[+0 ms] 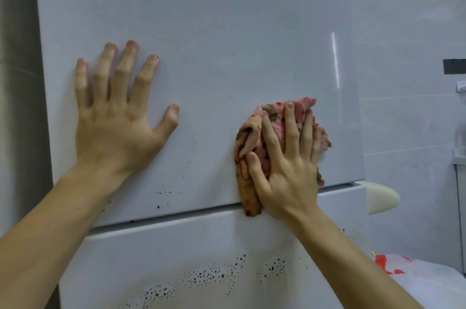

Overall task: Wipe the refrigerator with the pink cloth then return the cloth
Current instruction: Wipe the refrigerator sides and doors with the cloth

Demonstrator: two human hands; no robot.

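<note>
The white refrigerator (214, 31) fills most of the view, its upper door above a seam and its lower door (176, 245) below. My right hand (287, 165) presses a crumpled pink cloth (300, 109) with green flecks against the lower right part of the upper door, and the cloth hangs down over the seam. My left hand (113, 117) lies flat on the upper door at the left, fingers spread, holding nothing. Dark specks dot the door's bottom edge and the lower door.
A cream door handle (383, 197) juts from the refrigerator's right side. A white plastic bag with red print (413, 273) sits at the lower right. White tiled wall runs to the right, with a dark patch (454, 70) at the edge. A grey wall borders the left.
</note>
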